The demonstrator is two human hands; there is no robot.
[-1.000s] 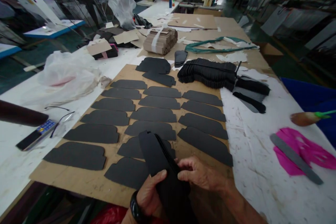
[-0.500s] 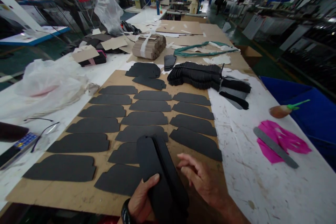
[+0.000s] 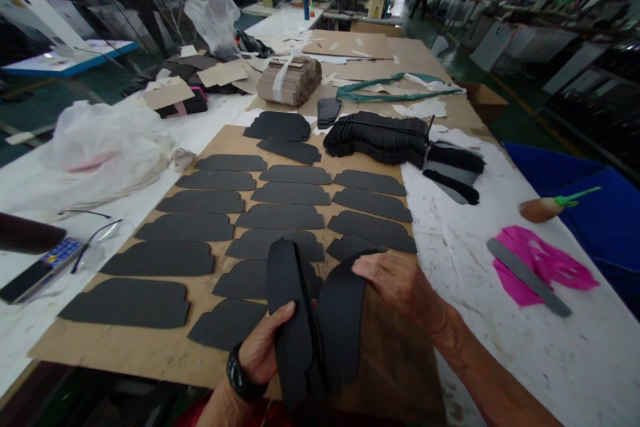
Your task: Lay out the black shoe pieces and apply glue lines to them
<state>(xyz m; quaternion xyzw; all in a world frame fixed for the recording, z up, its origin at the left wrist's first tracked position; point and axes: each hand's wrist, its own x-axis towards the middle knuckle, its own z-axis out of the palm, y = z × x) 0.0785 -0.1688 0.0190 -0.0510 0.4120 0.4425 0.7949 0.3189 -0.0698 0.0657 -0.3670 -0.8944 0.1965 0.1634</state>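
My left hand (image 3: 265, 347) is closed round a stack of dark grey shaped sheet pieces (image 3: 287, 307), its thumb lying on top. A single piece (image 3: 343, 313) of the same kind is pinched at its upper edge by my right hand (image 3: 400, 283), just right of the stack. On the brown cardboard (image 3: 125, 350) similar flat pieces (image 3: 280, 217) lie in three columns of rows. The held piece and my right hand partly cover the nearest piece in the right column. A black watch-like band (image 3: 244, 377) circles my left wrist.
Farther back lie a fanned black stack (image 3: 380, 139) and a tied brown bundle (image 3: 290, 82). Right are pink cloth (image 3: 525, 260), a grey strip (image 3: 530, 278), a green-nozzled bottle (image 3: 543, 209) and a blue bin (image 3: 590, 193). Plastic bags (image 3: 95, 147) and glasses (image 3: 97, 240) sit left.
My right hand, loosely open beside the stack before, now grips one piece and has drawn it away to the right. The left hand still holds the stack. The view has shifted slightly.
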